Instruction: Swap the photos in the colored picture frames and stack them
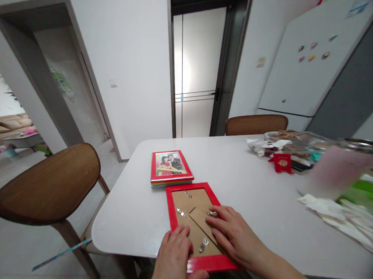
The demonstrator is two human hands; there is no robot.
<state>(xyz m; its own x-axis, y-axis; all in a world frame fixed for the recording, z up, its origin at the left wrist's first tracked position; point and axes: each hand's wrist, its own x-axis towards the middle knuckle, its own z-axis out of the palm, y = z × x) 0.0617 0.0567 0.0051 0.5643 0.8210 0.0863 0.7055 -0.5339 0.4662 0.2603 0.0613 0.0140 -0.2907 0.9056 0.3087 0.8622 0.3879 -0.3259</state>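
Note:
A red picture frame (171, 202) lies face down at the near edge of the white table, its brown backing board (197, 201) facing up. Several small metal clips (203, 245) sit around the board, and a slot is cut into its middle. My left hand (175, 254) grips the frame's near left corner, fingers on top and thumb at the front edge. My right hand (237, 234) rests over the right side, fingers spread, with the fingertips touching the board beside the right-hand clip (211, 213). Just beyond lies another red frame (172, 180) with a couple's photo facing up.
On the right of the white table (219, 162) are a small red booklet (282, 162), crumpled tissue and plastic packaging, a blurred pink container (335, 171), white cloth gloves (347, 218) and a green packet (367, 198). Wooden chairs stand at the left (51, 184) and far side (256, 124).

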